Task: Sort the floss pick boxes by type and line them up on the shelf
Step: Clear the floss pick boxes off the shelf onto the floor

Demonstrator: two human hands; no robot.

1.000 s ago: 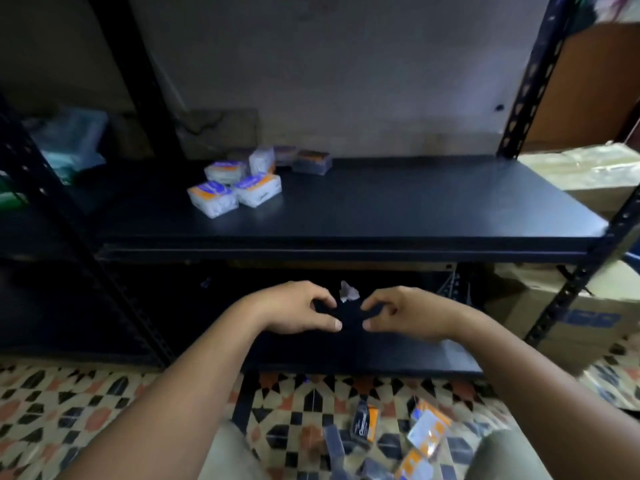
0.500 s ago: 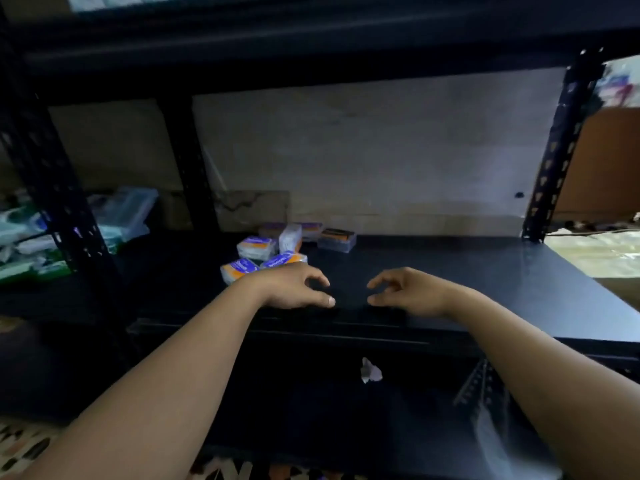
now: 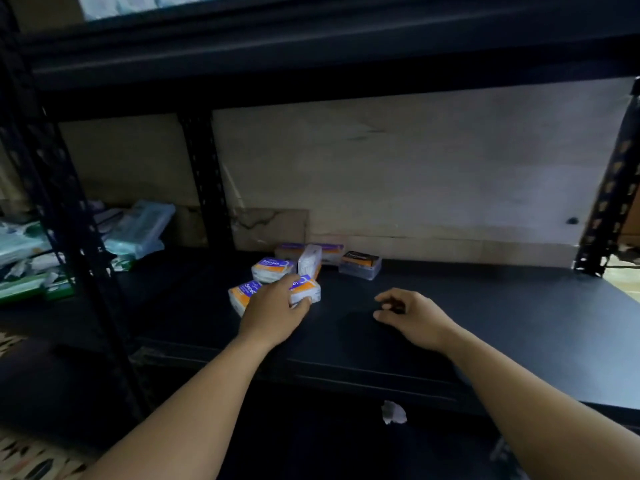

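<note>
Orange-and-blue floss pick boxes sit clustered at the back left of the black shelf. The left hand rests over the two nearest boxes — fingers apparently closing on one, though blur obscures it. The right hand hovers loosely curled and empty — well apart from them.

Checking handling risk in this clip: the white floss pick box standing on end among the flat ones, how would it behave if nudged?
The upright box looks tall and narrow on its base, so it would probably tip rather than slide. It seems small, likely light. It stands close to the flat boxes, so it might fall onto them.
</note>
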